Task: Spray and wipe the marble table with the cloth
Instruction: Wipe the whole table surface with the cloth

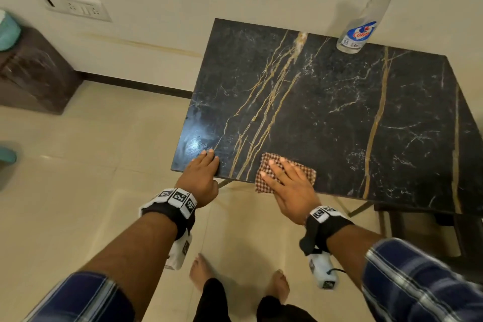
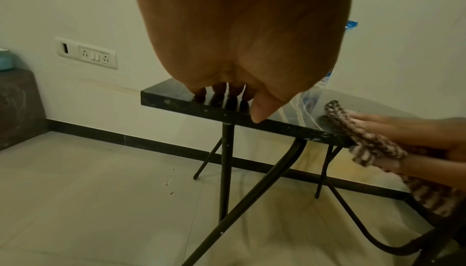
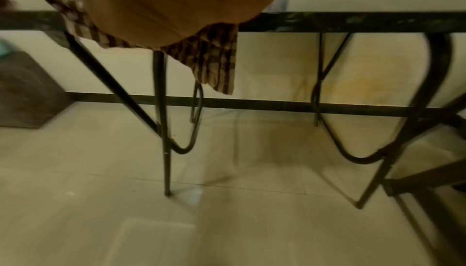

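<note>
The black marble table (image 1: pixel 326 102) with gold veins stands against the wall. A brown checked cloth (image 1: pixel 303 171) lies at its near edge, and part of the cloth (image 3: pixel 214 59) hangs over the edge. My right hand (image 1: pixel 285 180) presses flat on the cloth with straight fingers. My left hand (image 1: pixel 202 168) rests flat on the table's near left corner, fingers straight; its fingertips (image 2: pixel 219 91) touch the top and the thumb hangs at the edge. A clear spray bottle (image 1: pixel 366 21) with a blue trigger stands at the table's far edge.
The table has thin black folding legs (image 2: pixel 227 170) on a beige tiled floor. A dark brown block (image 1: pixel 34 73) with a teal object on it sits at the left wall, below a white socket plate (image 1: pixel 75 8). My bare feet (image 1: pixel 201 272) stand before the table.
</note>
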